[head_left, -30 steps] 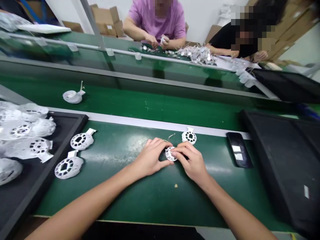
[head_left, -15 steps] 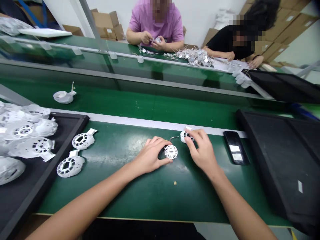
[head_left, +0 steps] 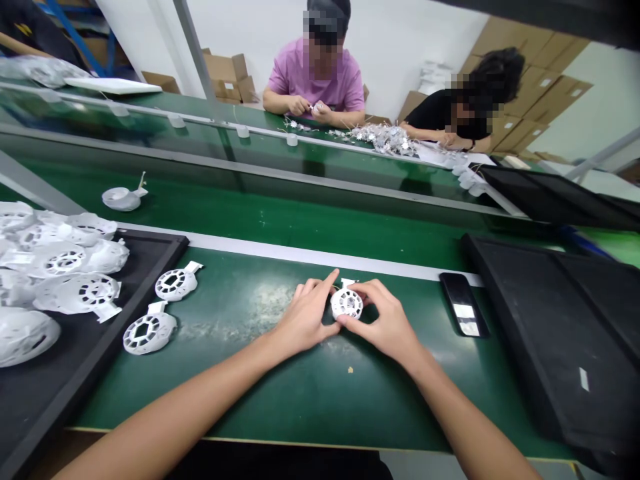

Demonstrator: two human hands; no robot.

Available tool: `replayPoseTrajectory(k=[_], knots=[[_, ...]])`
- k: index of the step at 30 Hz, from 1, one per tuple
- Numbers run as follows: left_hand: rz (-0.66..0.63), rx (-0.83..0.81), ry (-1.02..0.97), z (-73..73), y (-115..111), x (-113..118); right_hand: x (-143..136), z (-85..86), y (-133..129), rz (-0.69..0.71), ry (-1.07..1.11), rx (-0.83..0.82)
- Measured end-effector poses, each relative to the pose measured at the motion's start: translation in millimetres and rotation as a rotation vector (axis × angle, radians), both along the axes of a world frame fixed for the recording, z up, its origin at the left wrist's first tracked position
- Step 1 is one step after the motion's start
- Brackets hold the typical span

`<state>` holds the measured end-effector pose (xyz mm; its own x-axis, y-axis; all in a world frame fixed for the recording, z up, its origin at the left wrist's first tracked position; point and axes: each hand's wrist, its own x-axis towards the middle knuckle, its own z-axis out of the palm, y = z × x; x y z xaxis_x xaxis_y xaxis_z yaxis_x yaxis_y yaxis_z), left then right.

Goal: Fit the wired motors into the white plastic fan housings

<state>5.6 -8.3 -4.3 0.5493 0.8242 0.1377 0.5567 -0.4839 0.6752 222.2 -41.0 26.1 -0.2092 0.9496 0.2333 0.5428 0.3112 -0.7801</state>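
Observation:
A white slotted housing with a small tab at its top is between my two hands over the green table. My right hand grips its right side, thumb at the lower edge and fingers at the upper edge. My left hand is closed around the left side, its thumb near the lower rim and its index finger pointing up beside the tab. The round white disc seen earlier is hidden, apparently beneath the housing. Two similar white housings lie on the table to the left.
A black tray at the left holds piled white shells. Another white part sits on the green belt beyond. At the right are a black phone and a black tray. Two people work across the line.
My right hand has brought the white housing left and over the round disc at my left hand. My left index finger has lifted. The camera view has tilted up slightly.

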Motion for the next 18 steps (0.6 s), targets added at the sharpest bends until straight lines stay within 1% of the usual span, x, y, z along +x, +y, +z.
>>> replayPoseTrajectory(k=[2, 5, 9, 14, 18], knots=[[0.01, 0.001, 0.019, -2.1, -1, 1, -7, -3.6, -3, 0.013, -0.039, 0.014], [-0.002, 0.007, 0.03, -3.2, -1, 1, -9, -6.0, -5, 0.02, -0.091, 0.026], [-0.016, 0.019, 0.03, -4.4, 0, 1, -6, -6.7, -5, 0.013, -0.124, 0.039], [-0.036, 0.018, 0.023, -5.5, 0, 1, -1, -10.0, -1, 0.027, -0.132, -0.038], [-0.036, 0.02, 0.019, -4.8, -1, 2, 3, -10.4, 2, 0.049, -0.168, -0.023]])
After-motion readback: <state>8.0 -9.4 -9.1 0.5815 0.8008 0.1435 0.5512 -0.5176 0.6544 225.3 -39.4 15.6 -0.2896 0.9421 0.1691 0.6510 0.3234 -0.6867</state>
